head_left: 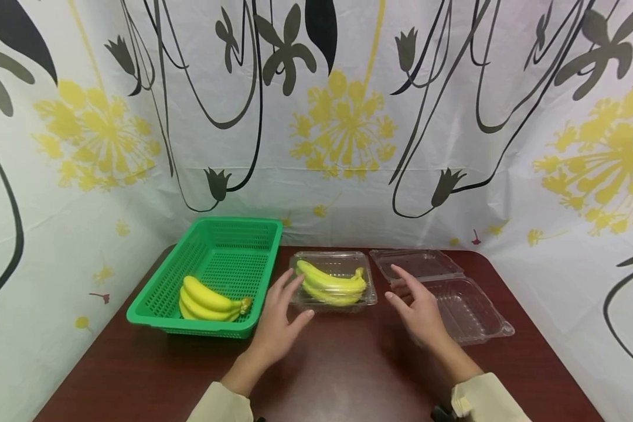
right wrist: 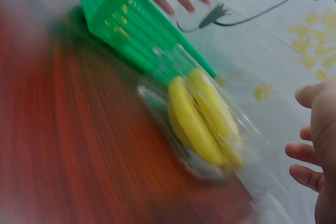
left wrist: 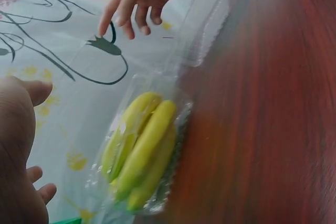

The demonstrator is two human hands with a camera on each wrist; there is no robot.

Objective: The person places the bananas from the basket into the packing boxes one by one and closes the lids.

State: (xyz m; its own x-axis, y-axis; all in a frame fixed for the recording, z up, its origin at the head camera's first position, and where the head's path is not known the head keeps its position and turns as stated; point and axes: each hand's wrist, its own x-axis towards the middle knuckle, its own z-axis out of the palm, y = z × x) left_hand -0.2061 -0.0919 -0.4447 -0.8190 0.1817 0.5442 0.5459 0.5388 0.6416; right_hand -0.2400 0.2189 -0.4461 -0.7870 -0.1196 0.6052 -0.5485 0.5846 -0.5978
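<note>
A clear plastic clamshell box [head_left: 370, 287] with a bunch of yellow bananas [head_left: 329, 283] inside stands at the back middle of the table; its lid appears to be down. My left hand [head_left: 278, 322] hovers in front of the box's left side, fingers spread and holding nothing. On the other side my right hand [head_left: 419, 308] is raised with loosely extended fingers, also holding nothing. Behind and beneath it lies a second clear clamshell box [head_left: 466, 305], its lid [head_left: 419, 264] folded back. Both wrist views show the banana box between the two hands, apart from them.
A green plastic basket [head_left: 200, 231] stands at the left, with another bunch of bananas [head_left: 211, 302] in its near end. The dark red-brown table [head_left: 343, 375] ends at a patterned white curtain [head_left: 316, 199] behind and at both sides.
</note>
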